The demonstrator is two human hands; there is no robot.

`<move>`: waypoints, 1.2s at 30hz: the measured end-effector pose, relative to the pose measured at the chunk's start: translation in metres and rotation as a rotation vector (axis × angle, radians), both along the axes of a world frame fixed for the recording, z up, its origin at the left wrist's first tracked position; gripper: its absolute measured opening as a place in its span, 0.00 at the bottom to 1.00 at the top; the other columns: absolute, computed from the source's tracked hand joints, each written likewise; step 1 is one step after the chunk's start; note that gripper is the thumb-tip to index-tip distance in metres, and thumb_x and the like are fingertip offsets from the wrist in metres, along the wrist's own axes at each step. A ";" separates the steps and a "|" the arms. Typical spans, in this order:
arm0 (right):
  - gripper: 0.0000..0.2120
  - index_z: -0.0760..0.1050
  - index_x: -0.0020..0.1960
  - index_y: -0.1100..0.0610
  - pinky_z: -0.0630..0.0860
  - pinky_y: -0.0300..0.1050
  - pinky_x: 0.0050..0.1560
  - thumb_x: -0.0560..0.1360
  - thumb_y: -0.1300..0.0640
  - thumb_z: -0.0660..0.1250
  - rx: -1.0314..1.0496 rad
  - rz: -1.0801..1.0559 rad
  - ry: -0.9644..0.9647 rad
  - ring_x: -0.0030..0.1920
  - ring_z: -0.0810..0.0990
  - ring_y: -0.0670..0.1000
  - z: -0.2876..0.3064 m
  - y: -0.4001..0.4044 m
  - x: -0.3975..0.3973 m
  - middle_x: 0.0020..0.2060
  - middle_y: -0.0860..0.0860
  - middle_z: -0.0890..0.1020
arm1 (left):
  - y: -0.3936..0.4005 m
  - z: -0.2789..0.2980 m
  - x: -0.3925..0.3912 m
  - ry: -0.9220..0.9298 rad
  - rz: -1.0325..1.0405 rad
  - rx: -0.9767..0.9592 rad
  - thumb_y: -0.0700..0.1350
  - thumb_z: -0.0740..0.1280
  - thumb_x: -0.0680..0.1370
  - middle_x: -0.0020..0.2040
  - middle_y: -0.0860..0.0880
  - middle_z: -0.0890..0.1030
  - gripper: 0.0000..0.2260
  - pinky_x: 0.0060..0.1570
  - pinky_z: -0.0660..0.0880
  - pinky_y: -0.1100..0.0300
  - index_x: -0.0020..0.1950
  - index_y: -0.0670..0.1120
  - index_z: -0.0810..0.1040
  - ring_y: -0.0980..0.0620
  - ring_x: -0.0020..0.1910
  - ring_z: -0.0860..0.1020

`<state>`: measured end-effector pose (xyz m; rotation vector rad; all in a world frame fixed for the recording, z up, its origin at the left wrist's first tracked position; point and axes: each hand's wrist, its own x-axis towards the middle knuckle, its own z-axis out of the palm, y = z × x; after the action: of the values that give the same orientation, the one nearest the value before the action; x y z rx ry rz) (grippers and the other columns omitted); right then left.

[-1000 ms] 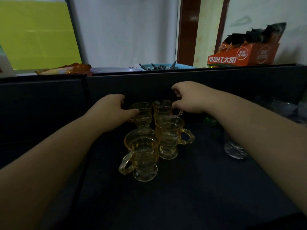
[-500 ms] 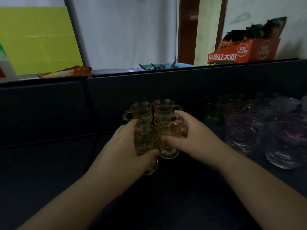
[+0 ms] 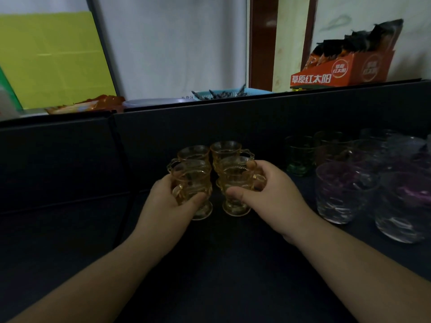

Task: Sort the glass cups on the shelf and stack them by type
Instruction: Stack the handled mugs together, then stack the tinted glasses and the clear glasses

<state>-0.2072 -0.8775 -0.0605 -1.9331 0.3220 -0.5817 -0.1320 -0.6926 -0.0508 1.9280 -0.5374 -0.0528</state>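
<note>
Gripping at frame centre: left hand (image 3: 166,206) curling round front-left amber cup (image 3: 191,183), right hand (image 3: 271,194) wrapping front-right amber cup (image 3: 235,183), both grips closed. Partly hiding two rear amber cups (image 3: 225,149). Blurring at right: murky clear glasses (image 3: 342,192) on dark shelf (image 3: 221,264).

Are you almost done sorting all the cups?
Partly. Four amber cups sit grouped together; the left hand grips the front-left amber cup and the right hand grips the front-right amber cup. None look stacked yet. The green cup and the clear tumblers on the right still wait, mixed together.
</note>
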 end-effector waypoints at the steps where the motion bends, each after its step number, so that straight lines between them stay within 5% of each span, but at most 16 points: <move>1: 0.32 0.72 0.66 0.46 0.80 0.42 0.56 0.66 0.49 0.81 -0.009 -0.012 0.001 0.52 0.82 0.38 0.000 -0.001 0.002 0.54 0.41 0.83 | 0.001 -0.003 0.001 -0.003 0.010 -0.009 0.47 0.74 0.73 0.49 0.60 0.81 0.15 0.44 0.76 0.67 0.53 0.61 0.73 0.68 0.47 0.79; 7: 0.33 0.72 0.66 0.48 0.80 0.39 0.51 0.64 0.48 0.81 -0.020 -0.028 0.006 0.51 0.82 0.38 -0.002 -0.009 0.010 0.53 0.42 0.83 | -0.003 -0.010 0.008 -0.039 0.062 -0.013 0.48 0.74 0.72 0.53 0.60 0.79 0.26 0.39 0.74 0.72 0.68 0.55 0.69 0.71 0.47 0.77; 18: 0.26 0.75 0.61 0.47 0.79 0.35 0.47 0.67 0.48 0.80 -0.053 -0.045 0.003 0.46 0.82 0.35 -0.002 -0.010 0.012 0.48 0.41 0.84 | -0.007 -0.017 0.011 -0.073 0.034 -0.048 0.47 0.75 0.72 0.50 0.61 0.79 0.24 0.38 0.72 0.74 0.63 0.57 0.69 0.72 0.46 0.77; 27: 0.33 0.72 0.66 0.48 0.80 0.48 0.57 0.65 0.48 0.82 -0.018 -0.066 0.032 0.52 0.83 0.41 -0.014 -0.002 -0.010 0.55 0.43 0.82 | 0.000 -0.014 0.008 -0.144 0.009 -0.044 0.50 0.77 0.68 0.60 0.63 0.71 0.41 0.50 0.69 0.67 0.76 0.56 0.59 0.65 0.54 0.73; 32: 0.40 0.66 0.73 0.51 0.80 0.48 0.59 0.67 0.47 0.80 -0.010 -0.089 0.087 0.57 0.80 0.45 -0.012 0.001 -0.046 0.62 0.47 0.78 | 0.018 -0.001 -0.010 -0.306 0.068 0.194 0.57 0.76 0.66 0.74 0.49 0.63 0.47 0.67 0.65 0.52 0.78 0.54 0.54 0.53 0.69 0.66; 36: 0.38 0.67 0.74 0.49 0.78 0.44 0.60 0.69 0.46 0.79 -0.134 -0.043 0.103 0.60 0.78 0.42 -0.009 -0.004 -0.104 0.62 0.44 0.77 | 0.019 0.015 -0.048 -0.612 0.118 0.384 0.58 0.73 0.69 0.74 0.45 0.61 0.41 0.68 0.58 0.52 0.77 0.49 0.59 0.45 0.72 0.60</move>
<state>-0.3113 -0.8813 -0.0695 -2.0944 0.3998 -0.5445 -0.1795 -0.6739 -0.0361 2.3483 -0.8594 0.5632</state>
